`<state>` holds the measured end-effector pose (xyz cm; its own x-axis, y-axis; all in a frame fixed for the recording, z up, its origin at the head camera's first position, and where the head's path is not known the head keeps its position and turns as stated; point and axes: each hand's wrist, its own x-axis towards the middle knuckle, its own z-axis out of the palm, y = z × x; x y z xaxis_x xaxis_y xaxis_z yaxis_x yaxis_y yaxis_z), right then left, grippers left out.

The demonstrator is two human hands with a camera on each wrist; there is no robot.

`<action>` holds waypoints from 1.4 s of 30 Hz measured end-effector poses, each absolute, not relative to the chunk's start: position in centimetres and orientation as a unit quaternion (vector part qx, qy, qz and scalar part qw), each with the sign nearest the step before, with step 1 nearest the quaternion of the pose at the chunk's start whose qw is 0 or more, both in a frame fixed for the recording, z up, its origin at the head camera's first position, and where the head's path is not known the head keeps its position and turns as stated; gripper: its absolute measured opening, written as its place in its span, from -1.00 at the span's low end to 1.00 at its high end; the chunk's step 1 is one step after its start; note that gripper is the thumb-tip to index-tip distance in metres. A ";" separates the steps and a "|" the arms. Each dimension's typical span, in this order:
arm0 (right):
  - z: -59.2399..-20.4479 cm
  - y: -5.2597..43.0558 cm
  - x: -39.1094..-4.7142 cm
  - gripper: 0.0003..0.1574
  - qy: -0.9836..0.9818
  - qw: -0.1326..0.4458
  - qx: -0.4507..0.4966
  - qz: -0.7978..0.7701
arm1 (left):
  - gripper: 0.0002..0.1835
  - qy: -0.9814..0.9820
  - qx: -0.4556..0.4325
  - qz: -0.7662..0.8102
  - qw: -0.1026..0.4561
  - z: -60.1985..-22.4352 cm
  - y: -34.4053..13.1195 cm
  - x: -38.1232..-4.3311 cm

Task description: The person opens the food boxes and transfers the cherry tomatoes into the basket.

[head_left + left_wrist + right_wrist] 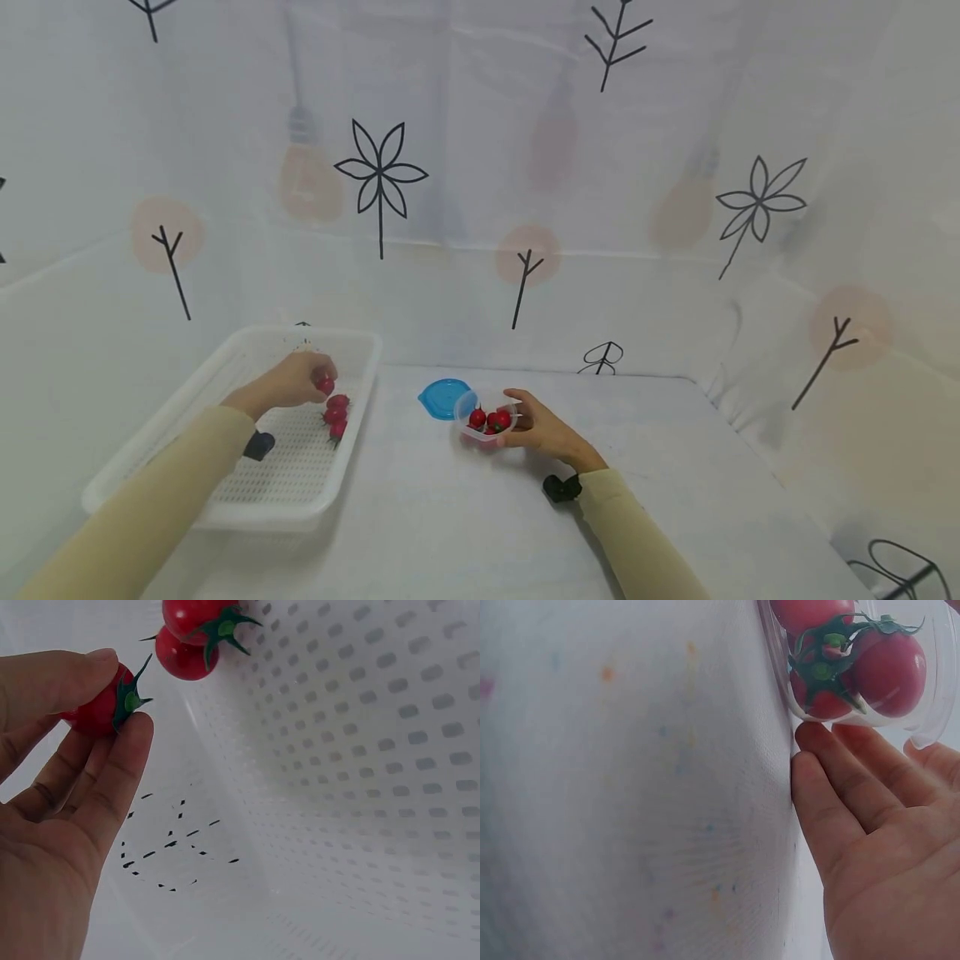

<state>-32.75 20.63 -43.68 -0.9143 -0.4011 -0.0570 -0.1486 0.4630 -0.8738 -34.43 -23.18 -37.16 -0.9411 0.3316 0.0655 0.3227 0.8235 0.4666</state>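
My left hand [291,382] is over the white perforated basket [356,467]. Its thumb and fingers pinch a red cherry tomato [101,705] with a green calyx. More cherry tomatoes [337,414] lie in a row by the basket's right side; two of these tomatoes [187,656] show in the left wrist view. To the right, a small clear plastic container [467,406] holds several cherry tomatoes [889,671]. My right hand [546,429] holds that container at its right side, thumb at the near side and a finger at the far side. Its other fingertips touch the container's wall.
A blue lid [444,398] lies flat on the white-covered table [450,533], just behind and left of the container. Behind the table hangs a pale cloth [450,308] with printed plants. The basket's raised rim stands between the two hands.
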 end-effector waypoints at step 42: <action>-45.1 21.6 -33.2 0.20 0.839 0.128 -0.169 -0.501 | -0.75 0.957 0.173 0.230 0.030 -36.8 -22.4 -34.0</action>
